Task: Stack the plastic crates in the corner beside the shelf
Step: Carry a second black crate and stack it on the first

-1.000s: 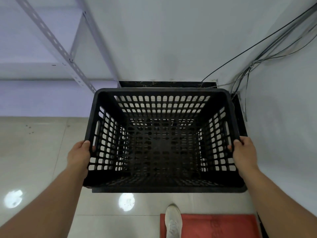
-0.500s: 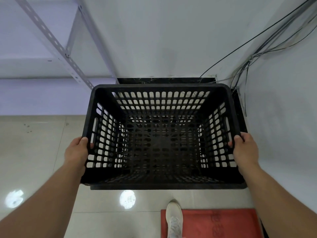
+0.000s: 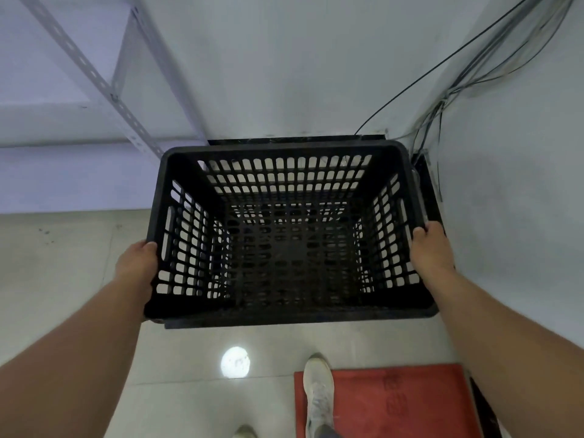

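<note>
A black plastic crate (image 3: 284,314) with slotted walls and an open top fills the middle of the view, held level in the corner between the two white walls. My left hand (image 3: 137,268) grips its left rim and my right hand (image 3: 429,251) grips its right rim. Through the slotted bottom more dark lattice shows below, so I cannot tell whether another crate lies under it. The grey metal shelf (image 3: 94,80) stands just to the left of the crate.
Loose cables (image 3: 448,93) run down the right wall into the corner. A dark skirting strip (image 3: 284,140) lines the back wall. A red mat (image 3: 395,403) lies on the glossy tiled floor, with my white shoe (image 3: 317,387) at its left edge.
The crate has shifted a little towards the back wall and corner, with both hands still on its rims. My foot has stepped forward slightly.
</note>
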`<move>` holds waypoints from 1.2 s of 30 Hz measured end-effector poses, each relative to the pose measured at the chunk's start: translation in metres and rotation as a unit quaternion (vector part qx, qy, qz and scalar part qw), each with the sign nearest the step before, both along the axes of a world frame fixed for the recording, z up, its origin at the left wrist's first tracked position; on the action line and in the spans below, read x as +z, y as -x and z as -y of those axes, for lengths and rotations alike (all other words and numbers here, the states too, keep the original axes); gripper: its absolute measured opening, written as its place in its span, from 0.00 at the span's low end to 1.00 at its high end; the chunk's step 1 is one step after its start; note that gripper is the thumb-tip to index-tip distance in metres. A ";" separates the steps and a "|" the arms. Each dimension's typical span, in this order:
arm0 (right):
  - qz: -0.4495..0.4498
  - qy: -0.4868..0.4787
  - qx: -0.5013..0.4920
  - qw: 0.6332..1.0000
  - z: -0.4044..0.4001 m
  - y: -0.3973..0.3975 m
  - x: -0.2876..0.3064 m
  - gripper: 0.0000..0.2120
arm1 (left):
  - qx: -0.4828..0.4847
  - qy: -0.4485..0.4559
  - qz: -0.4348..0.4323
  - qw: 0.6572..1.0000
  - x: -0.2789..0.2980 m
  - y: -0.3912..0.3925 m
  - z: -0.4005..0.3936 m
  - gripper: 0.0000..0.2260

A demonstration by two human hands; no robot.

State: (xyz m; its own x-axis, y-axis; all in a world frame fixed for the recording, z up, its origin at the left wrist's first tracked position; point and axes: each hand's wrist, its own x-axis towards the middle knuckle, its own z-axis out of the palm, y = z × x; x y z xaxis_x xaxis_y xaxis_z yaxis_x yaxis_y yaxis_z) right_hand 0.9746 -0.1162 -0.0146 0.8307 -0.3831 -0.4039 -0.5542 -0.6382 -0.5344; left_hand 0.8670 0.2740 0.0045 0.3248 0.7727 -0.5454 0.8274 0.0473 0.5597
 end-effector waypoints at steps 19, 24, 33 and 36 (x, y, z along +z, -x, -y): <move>0.128 0.069 0.002 0.989 -0.051 0.116 0.110 0.15 | -0.190 0.069 0.188 0.961 0.105 0.078 0.042 0.14; 0.139 0.046 -0.056 0.988 -0.036 0.182 0.136 0.16 | -0.262 0.096 0.198 0.940 0.128 0.114 0.069 0.15; 0.123 0.028 -0.105 0.986 0.000 0.310 0.152 0.15 | -0.319 0.156 0.192 0.915 0.142 0.186 0.139 0.09; 0.126 0.012 -0.157 0.980 0.013 0.363 0.151 0.15 | -0.329 0.173 0.192 0.908 0.146 0.224 0.163 0.05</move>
State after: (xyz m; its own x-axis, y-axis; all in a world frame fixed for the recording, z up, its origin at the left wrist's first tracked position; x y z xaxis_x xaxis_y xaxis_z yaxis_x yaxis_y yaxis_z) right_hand 0.6118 -0.1297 0.1369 0.7426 -0.6423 -0.1899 -0.5780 -0.4713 -0.6662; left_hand 0.6428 0.1106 0.1505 0.8720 0.1458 -0.4673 0.4869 -0.1586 0.8590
